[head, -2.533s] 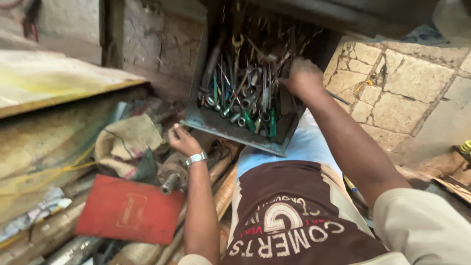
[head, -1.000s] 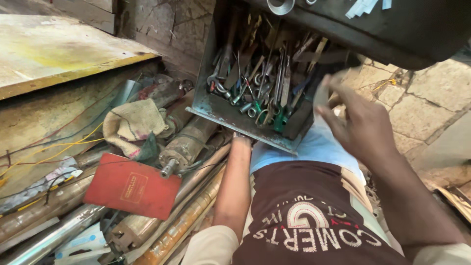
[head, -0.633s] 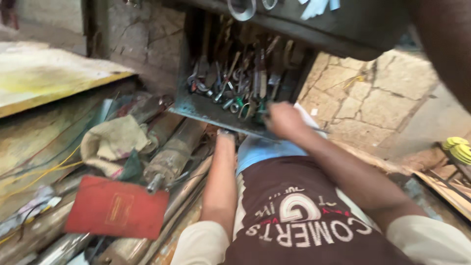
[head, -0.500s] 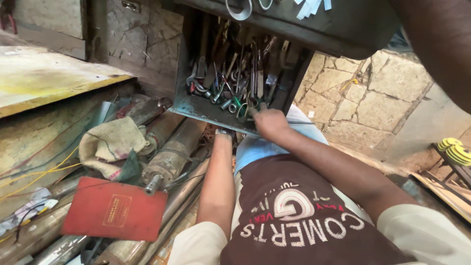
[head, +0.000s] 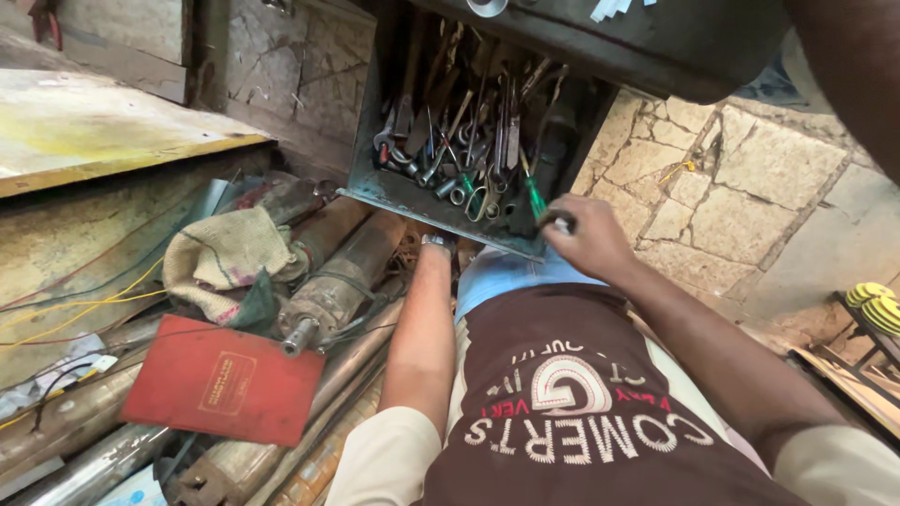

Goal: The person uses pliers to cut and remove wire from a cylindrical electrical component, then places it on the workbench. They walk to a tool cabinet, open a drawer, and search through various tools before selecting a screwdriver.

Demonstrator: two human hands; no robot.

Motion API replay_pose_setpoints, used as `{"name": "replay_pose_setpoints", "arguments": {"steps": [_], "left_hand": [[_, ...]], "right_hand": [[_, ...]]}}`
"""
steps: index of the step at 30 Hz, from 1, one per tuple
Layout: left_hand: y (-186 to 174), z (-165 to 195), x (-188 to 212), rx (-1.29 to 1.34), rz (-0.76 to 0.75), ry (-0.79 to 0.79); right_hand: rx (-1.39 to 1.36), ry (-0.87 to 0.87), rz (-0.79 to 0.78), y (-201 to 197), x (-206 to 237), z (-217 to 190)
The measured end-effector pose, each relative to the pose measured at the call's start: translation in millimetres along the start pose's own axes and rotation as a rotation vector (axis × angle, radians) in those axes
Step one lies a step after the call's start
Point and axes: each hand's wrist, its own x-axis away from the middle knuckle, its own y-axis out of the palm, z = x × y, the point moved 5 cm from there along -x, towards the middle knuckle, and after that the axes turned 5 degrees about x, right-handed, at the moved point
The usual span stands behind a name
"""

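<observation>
Left hand (head: pixel 439 242): hidden under the metal tool drawer (head: pixel 422 197); grip unclear.
Right hand (head: pixel 586 242): fingers closed around green-handled screwdriver (head: pixel 534 197) at drawer's front edge.

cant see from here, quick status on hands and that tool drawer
Right hand gripping a green-handled tool at the tool drawer front edge. Left hand hidden under the drawer. Wrenches and pliers crowd it.

Tangled wrenches and pliers (head: pixel 459 159) crowd the open metal tool drawer (head: pixel 422 201), leaving little free room. The right hand (head: pixel 586 239) occupies its front right corner; below left, heavy cylinders (head: pixel 342 272) and, apparently, pipes block the floor.
</observation>
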Motion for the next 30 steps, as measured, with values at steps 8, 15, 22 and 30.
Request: {"name": "replay_pose_setpoints", "arguments": {"steps": [8, 15, 22, 30], "left_hand": [[6, 4, 13, 0.008, -0.008, 0.019], [10, 7, 19, -0.017, -0.016, 0.018], [17, 8, 21, -0.008, -0.03, 0.007], [18, 11, 26, -0.016, -0.033, 0.005]], "right_hand": [[0.511, 0.014, -0.199, 44, -31, -7], [0.604, -0.126, -0.203, 77, -44, 3], [0.448, -0.257, -0.077, -13, 55, 20], [0.477, -0.271, -0.051, -17, 66, 30]]}}
